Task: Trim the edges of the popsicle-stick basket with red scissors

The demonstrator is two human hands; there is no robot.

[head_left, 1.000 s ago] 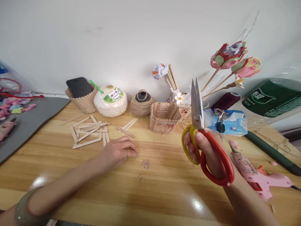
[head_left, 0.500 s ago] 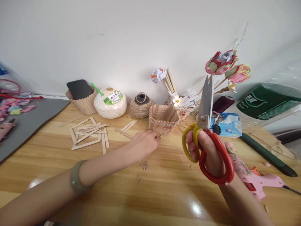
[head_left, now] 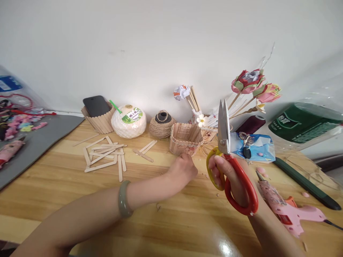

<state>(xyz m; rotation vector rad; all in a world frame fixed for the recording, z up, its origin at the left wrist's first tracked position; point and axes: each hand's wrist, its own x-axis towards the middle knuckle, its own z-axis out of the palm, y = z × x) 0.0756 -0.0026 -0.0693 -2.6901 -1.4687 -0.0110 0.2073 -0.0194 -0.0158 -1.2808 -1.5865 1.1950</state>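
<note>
- Grips the scissors (head_left: 224, 142) in the right hand (head_left: 234, 177), with the yellow loop around the fingers and the red loop around the hand.
- Points the blades upward, nearly together, above the table (head_left: 53, 178).
- Holds the left hand (head_left: 184, 173) low, back upward and fingers curled, just in front of the basket (head_left: 182, 147).
- Cannot tell the contents of the left grip, or any contact with the basket.
- Carries a bangle (head_left: 123, 200) on the left forearm.
- Has the basket upright at centre, just beside the twine (head_left: 160, 130).
- Has, left of the twine, the coconut (head_left: 128, 125), then the holder (head_left: 100, 123) with the phone (head_left: 95, 106) leaning inside.
- Shows loose sticks (head_left: 104, 160) overlapping at left, with three short sticks (head_left: 143, 155) between these and the left hand.
- Shows, beyond the scissors, the packet (head_left: 261, 144) and paper flowers (head_left: 248, 82).
- Includes, at right, the glue gun (head_left: 292, 214) on its side, near the green bar (head_left: 305, 184).
- Includes, at far left, the mat (head_left: 50, 139).
</note>
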